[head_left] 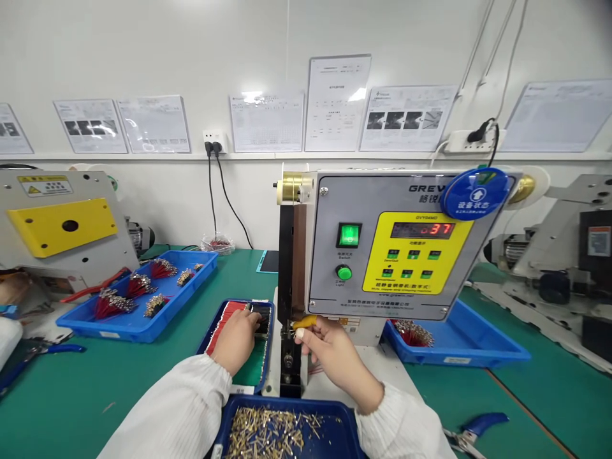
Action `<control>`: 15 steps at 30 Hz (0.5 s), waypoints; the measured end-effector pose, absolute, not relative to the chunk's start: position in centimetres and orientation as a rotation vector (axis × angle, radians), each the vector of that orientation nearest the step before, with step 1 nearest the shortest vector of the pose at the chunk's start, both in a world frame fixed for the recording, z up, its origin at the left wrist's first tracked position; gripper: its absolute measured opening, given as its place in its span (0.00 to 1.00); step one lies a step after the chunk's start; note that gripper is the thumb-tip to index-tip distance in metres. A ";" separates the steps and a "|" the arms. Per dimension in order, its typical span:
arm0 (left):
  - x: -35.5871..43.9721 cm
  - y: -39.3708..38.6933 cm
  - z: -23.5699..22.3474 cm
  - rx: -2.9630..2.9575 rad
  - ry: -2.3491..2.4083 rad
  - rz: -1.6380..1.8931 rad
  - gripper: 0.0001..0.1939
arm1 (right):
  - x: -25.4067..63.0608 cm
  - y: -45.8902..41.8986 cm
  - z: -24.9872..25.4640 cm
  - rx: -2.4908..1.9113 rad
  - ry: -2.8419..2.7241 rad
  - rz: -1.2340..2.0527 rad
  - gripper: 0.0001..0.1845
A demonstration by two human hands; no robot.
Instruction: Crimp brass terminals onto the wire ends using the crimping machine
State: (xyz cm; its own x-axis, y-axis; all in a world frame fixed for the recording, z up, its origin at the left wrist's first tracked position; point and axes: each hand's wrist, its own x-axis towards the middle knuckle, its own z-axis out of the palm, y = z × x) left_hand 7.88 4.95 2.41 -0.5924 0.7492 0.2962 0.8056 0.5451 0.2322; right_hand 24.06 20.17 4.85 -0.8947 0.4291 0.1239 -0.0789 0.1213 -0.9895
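Note:
My left hand (pixel 236 338) lies over a dark blue tray (pixel 271 319) of cut wires, its fingers bent down where red wires (pixel 233 308) meet black wires (pixel 262 317). What its fingertips grip is hidden. Green wires (pixel 254 363) fill the near part of this tray. At the crimping machine's black press head (pixel 288 357), my right hand (pixel 329 347) pinches a small gold-coloured pin (pixel 292 332). A yellow cover (pixel 305 322) sits on its index finger and a white one on the thumb.
Loose gold-coloured pins (pixel 268 433) lie in a near tray (pixel 342 424). The grey machine panel (pixel 335 197) overhangs my right hand. Blue trays with wire bundles stand left (pixel 143 328) and right (pixel 471 350). Blue-handled pliers (pixel 478 430) lie at lower right.

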 end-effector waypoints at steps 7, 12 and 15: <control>7.3 5.5 2.0 -1.290 -2.586 -0.322 0.15 | 24.0 19.8 5.1 -0.336 -2.018 1.838 0.13; 7.1 5.5 1.7 -1.291 -2.574 -0.326 0.14 | 23.9 19.7 5.2 -0.377 -2.017 1.838 0.13; 7.1 5.4 1.7 -1.298 -2.572 -0.388 0.13 | 23.9 19.7 5.2 -0.374 -2.006 1.833 0.13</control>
State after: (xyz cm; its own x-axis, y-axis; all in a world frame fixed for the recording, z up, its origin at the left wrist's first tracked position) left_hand 7.11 5.44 1.70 -0.5794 0.7483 0.3231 0.8103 0.5716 0.1293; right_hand 23.89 19.70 5.20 -0.8859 0.4510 0.1089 -0.0678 0.1064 -0.9920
